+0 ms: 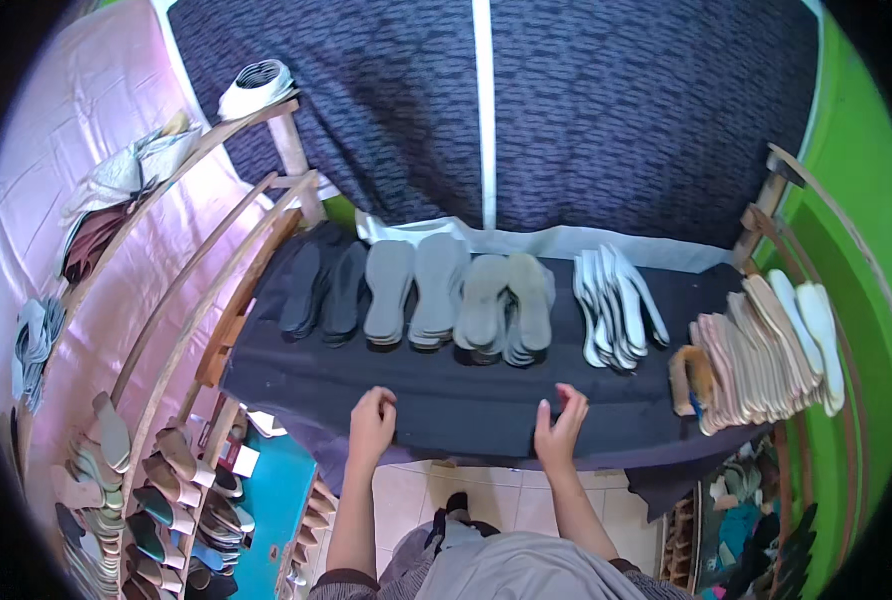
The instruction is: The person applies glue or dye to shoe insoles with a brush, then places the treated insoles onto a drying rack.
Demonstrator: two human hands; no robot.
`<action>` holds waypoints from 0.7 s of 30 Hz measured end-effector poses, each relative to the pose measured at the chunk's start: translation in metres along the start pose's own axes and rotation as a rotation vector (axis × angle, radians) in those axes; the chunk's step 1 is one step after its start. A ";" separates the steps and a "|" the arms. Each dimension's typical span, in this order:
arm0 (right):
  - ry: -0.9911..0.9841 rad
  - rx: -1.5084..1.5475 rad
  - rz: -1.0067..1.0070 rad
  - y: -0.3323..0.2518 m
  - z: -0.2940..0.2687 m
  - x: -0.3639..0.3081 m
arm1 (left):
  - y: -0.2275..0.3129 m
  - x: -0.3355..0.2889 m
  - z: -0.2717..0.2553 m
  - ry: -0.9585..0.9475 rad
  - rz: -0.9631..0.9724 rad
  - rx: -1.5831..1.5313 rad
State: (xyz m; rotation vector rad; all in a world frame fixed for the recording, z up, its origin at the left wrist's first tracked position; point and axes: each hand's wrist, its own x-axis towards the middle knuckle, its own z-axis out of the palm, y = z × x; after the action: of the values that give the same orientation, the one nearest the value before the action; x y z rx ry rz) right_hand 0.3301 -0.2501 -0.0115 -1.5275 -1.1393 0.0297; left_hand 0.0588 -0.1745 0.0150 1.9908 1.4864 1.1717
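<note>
My left hand [373,426] hovers at the front part of the black-covered table [456,400], loosely curled, with nothing visible in it. Opposite it, my right hand [562,428] has its thumb and fingers apart and holds nothing. Beyond my hands stand stacks of shoe insoles in a row: black insoles [306,285] at the left, light grey insoles [390,285] beside them, then grey-beige insoles [483,300] near the middle. White-edged insoles [616,305] lie fanned out farther right. A long leaning row of beige and pinkish insoles [756,350] fills the right end.
A brown tape roll or dispenser [691,378] sits by the beige row. Wooden racks with shoes and soles [171,480] flank my left, and another shelf [736,500] holds items at lower right. A dark patterned curtain [366,110] hangs behind the table.
</note>
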 end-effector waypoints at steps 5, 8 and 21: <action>0.128 -0.021 -0.021 0.016 0.050 0.016 | -0.057 0.075 -0.011 0.131 -0.065 -0.013; 0.148 -0.047 -0.022 0.019 0.060 0.018 | -0.099 0.119 -0.001 0.224 -0.140 0.254; 0.133 -0.040 0.018 0.023 0.061 0.018 | -0.114 0.191 -0.005 0.082 -0.488 0.260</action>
State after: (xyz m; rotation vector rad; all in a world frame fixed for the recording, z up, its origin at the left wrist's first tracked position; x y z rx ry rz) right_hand 0.3186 -0.1898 -0.0390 -1.5514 -1.0263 -0.0819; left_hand 0.0036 0.0410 0.0094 1.5952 2.1026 0.8932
